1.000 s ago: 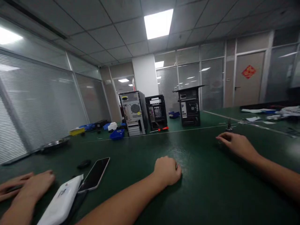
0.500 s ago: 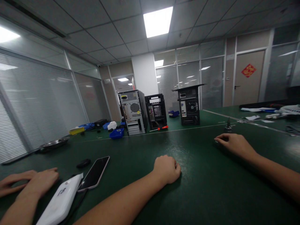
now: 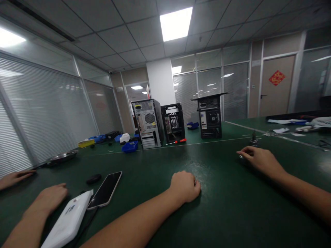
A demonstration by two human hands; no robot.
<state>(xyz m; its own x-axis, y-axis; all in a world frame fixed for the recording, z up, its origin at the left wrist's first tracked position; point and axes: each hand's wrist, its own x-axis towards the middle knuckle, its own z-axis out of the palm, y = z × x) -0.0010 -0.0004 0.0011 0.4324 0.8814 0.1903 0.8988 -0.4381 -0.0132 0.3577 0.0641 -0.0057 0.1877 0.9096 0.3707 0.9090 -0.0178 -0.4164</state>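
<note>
My left hand (image 3: 184,186) rests on the green table (image 3: 219,213) as a closed fist. A small glint shows by its curled fingers, but what it holds is hidden. Farther right, the fingers of my right hand (image 3: 261,161) are drawn together around a small shiny metal part (image 3: 241,157), which pokes out below the fingertips and is too small to name. Just behind that hand stands a dark metal piece (image 3: 253,139) with a thin upright stem and a wider base.
Three computer cases, one silver-grey (image 3: 148,124) and two black (image 3: 172,123), (image 3: 210,117), stand at the back. A red-handled screwdriver (image 3: 181,141) and blue bin (image 3: 129,146) are nearby. At left are a phone (image 3: 106,189), white power bank (image 3: 68,218) and another person's hands (image 3: 50,199).
The other person's far hand has moved away to the left, apart from the near one. The shiny part under my right fingers shows more clearly. My left hand stays put.
</note>
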